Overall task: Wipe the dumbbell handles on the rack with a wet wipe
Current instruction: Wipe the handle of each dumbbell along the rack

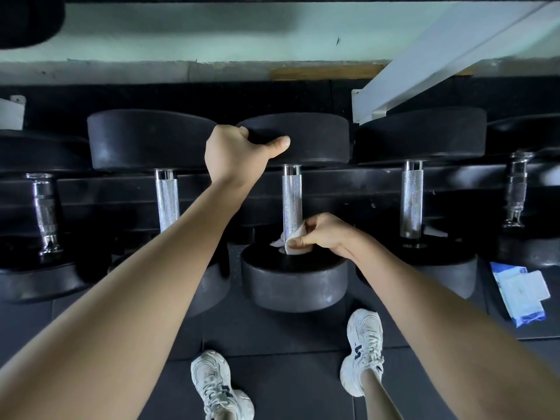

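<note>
Five dumbbells (pixel 412 201) lie in a row on the rack (pixel 363 183) – the outermost two are dark and partly cut off. The left hand (pixel 233 156) grips the far head of the middle dumbbell (pixel 318 137), its fingers hidden behind the head. The right hand (pixel 327 234) pinches one wet wipe (pixel 292 248) against the near end of that dumbbell's handle (pixel 292 201). One wipe packet (pixel 521 294) lies on the floor (pixel 272 344) – what is inside it cannot be seen.

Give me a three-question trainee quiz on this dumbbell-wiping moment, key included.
1. True or false: the left hand grips the middle dumbbell's far head.
2. The wet wipe sits at which part of the handle? A near end, B middle, C far end.
3. Fill in: the wipe packet lies on the floor to the person's ____.
Key: 1 true; 2 A; 3 right.
</note>
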